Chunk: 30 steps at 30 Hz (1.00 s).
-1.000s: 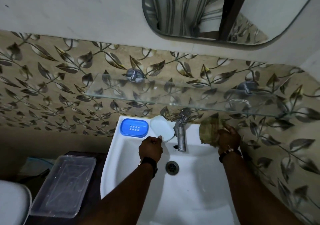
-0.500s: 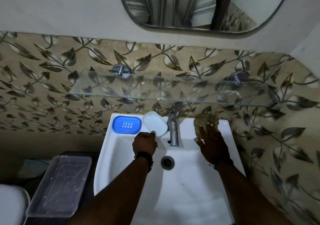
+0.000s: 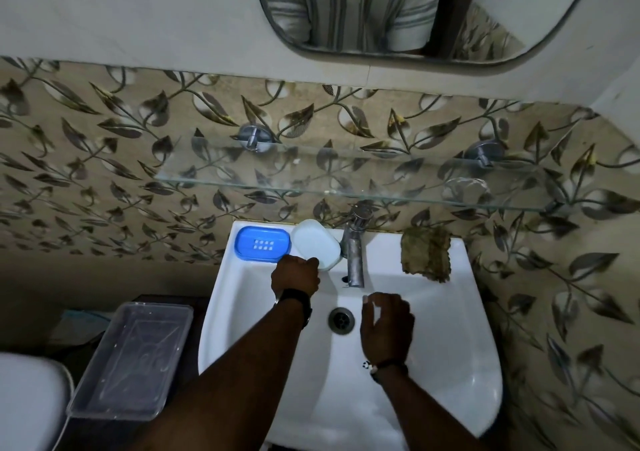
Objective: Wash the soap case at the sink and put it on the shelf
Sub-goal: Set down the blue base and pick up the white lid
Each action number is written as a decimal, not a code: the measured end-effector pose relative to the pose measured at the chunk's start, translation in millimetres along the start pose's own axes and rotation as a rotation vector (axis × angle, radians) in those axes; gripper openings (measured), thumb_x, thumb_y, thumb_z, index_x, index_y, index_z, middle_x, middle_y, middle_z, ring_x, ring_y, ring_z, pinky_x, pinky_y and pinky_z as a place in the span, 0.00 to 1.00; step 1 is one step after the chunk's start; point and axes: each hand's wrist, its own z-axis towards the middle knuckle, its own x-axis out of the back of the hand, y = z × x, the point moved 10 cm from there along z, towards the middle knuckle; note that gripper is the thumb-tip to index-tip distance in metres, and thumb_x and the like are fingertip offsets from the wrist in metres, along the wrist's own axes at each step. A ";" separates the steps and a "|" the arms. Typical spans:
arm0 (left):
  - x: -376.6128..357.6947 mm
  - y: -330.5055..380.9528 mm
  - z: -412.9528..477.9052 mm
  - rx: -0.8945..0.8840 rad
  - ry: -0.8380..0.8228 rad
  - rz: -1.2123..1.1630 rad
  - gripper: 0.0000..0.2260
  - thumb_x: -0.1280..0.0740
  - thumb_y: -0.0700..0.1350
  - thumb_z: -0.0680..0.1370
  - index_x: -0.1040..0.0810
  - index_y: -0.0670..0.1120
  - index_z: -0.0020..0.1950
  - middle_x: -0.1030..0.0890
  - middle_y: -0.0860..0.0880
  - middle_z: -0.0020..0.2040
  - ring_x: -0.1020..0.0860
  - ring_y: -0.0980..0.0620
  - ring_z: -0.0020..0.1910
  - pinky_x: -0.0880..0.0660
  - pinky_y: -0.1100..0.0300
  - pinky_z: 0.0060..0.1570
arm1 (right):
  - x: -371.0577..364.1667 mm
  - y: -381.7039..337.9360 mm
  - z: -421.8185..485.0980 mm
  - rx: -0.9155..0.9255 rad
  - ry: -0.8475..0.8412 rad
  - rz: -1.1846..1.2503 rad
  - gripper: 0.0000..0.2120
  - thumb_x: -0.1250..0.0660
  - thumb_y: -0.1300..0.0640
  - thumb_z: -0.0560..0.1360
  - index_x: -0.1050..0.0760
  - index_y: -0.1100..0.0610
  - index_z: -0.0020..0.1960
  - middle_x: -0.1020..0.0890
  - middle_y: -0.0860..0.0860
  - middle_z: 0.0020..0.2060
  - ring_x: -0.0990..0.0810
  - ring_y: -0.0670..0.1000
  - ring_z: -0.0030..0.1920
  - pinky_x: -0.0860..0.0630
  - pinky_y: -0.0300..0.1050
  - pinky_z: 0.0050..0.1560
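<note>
Over the white sink (image 3: pixel 450 364), your left hand (image 3: pixel 295 275) pinches the pale soap case lid (image 3: pixel 317 243) just beyond it, beside the blue soap case tray (image 3: pixel 262 243); your right hand (image 3: pixel 386 326) hovers half-open, empty. Washing looks unstarted; the glass shelf (image 3: pixel 346 187) beyond both hands awaits.

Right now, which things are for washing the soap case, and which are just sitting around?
For the job: blue soap case, white lid under the left hand, tap, sink, scrub pad, glass shelf, right hand.

Just lying about: clear plastic tub, mirror.
</note>
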 end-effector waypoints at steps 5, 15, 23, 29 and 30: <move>7.8 6.4 -3.5 -0.056 0.033 0.235 0.17 0.28 0.53 0.74 0.20 0.41 0.55 0.16 0.44 0.52 0.18 0.43 0.53 0.24 0.55 0.49 | -62.6 -11.9 -19.7 -0.541 -0.307 0.624 0.06 0.31 0.51 0.78 0.21 0.45 0.42 0.16 0.46 0.38 0.19 0.49 0.40 0.21 0.50 0.46; 17.7 -20.8 -22.9 -0.182 -0.017 0.329 0.13 0.30 0.56 0.69 0.24 0.49 0.44 0.15 0.48 0.42 0.18 0.46 0.43 0.23 0.58 0.40 | -86.1 -30.5 -20.8 -0.841 -0.348 1.093 0.09 0.32 0.54 0.79 0.23 0.51 0.58 0.13 0.55 0.42 0.15 0.58 0.37 0.23 0.42 0.31; 23.3 -40.3 -58.6 -0.337 -0.033 0.349 0.10 0.32 0.57 0.69 0.28 0.55 0.44 0.20 0.56 0.36 0.21 0.52 0.37 0.30 0.60 0.33 | -66.3 -15.6 -51.6 -0.821 -0.394 1.106 0.12 0.34 0.63 0.78 0.20 0.53 0.58 0.14 0.60 0.43 0.16 0.60 0.38 0.19 0.49 0.37; 14.5 -37.3 -110.1 -0.825 -0.084 0.413 0.09 0.34 0.54 0.80 0.19 0.53 0.57 0.20 0.53 0.46 0.20 0.53 0.41 0.26 0.59 0.41 | -45.3 1.1 -76.7 -0.866 -0.478 1.061 0.09 0.34 0.63 0.78 0.20 0.56 0.57 0.14 0.62 0.42 0.15 0.62 0.37 0.19 0.49 0.39; 10.6 -37.8 -119.4 -0.902 -0.125 0.424 0.10 0.33 0.53 0.80 0.17 0.51 0.56 0.21 0.51 0.47 0.21 0.51 0.42 0.25 0.57 0.41 | -41.6 4.6 -79.5 -0.878 -0.488 1.057 0.09 0.34 0.62 0.78 0.20 0.55 0.57 0.14 0.61 0.42 0.15 0.61 0.36 0.19 0.48 0.37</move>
